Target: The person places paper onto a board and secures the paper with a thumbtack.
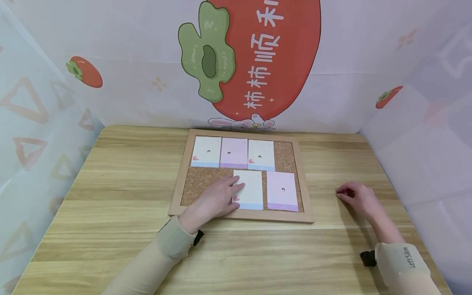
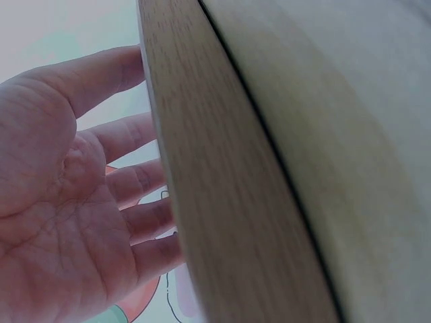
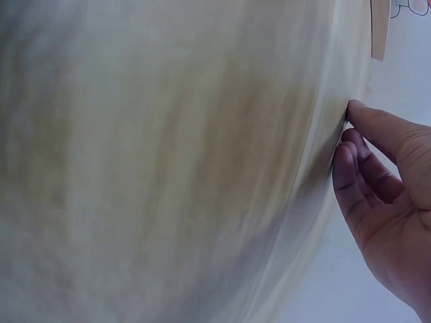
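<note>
My left hand rests on a white card in the lower row of a cork board, its fingers spread over the card's left side. In the left wrist view the left hand's fingers reach past the board's wooden frame. To the right of the board, my right hand is low at the tabletop with thumb and fingertips brought close together. In the right wrist view the right hand's thumb stands slightly apart from the curled fingers; I cannot tell whether something small lies between them.
Along the board's top, a lilac card sits between two white ones, each with a silver thumbtack. Another tacked lilac card is at the lower right. Wood-grain tabletop surrounds the board; a printed backdrop stands behind.
</note>
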### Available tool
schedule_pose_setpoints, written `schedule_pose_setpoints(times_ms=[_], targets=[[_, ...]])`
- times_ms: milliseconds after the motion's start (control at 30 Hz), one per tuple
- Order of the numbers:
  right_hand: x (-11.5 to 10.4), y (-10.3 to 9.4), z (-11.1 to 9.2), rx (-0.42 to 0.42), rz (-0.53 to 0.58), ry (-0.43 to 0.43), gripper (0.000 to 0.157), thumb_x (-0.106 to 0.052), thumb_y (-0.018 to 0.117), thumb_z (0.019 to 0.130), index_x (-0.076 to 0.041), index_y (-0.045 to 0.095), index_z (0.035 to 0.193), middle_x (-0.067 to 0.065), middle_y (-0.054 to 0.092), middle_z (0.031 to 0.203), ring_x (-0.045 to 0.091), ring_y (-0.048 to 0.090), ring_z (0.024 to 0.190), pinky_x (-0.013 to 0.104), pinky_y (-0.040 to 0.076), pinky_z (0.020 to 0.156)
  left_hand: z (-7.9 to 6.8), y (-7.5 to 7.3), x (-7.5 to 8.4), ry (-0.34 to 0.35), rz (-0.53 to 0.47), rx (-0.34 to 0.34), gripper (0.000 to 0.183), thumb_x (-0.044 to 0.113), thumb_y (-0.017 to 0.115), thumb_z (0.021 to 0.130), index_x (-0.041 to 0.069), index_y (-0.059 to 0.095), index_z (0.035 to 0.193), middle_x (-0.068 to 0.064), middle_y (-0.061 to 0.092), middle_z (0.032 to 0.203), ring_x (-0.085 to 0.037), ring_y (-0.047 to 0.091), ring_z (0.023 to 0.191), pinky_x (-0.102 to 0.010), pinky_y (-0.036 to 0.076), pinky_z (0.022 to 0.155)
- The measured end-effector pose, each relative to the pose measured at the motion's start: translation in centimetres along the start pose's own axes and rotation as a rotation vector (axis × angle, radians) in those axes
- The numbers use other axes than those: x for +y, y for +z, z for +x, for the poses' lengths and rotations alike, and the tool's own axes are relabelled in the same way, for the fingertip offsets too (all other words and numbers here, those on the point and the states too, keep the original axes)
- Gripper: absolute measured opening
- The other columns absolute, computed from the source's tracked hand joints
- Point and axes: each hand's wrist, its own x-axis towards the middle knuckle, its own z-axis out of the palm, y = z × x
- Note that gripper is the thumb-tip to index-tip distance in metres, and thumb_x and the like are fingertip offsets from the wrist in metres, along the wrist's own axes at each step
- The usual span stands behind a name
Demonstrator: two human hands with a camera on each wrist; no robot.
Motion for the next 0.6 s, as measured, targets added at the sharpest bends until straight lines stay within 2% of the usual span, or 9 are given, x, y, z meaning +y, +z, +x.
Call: schedule_pose_setpoints(times_ms=[333,600], targets=[[0.4,0.0,0.0,0.042,0.016,-0.008,0.006,-0.008,0.077,0.085,-0.005,0.075,0.09,0.01,0.072,0.084,-0.001,0.055,0.073,0.02,0.047,0.063,0.0,-0.2,0.1,-0.009,0.005,-0.015,0.063,0.033,0.07,0.094,0.014,0.047,0.15,-0.013,0.035,0.162,-0.034,0.033,0.15,-0.048,0.029,0.124],[1.1,0.2,0.0,0.077,0.081,-0.016,0.004,-0.006,0.079,0.083,-0.006,0.077,0.088,0.016,0.076,0.09,-0.018,0.048,0.074,0.012,0.046,0.063,0.1,-0.1,0.1,-0.007,0.03,-0.006,0.063,0.034,0.07,0.093,0.015,0.048,0.149,-0.012,0.037,0.161,-0.034,0.034,0.15,-0.048,0.03,0.123]])
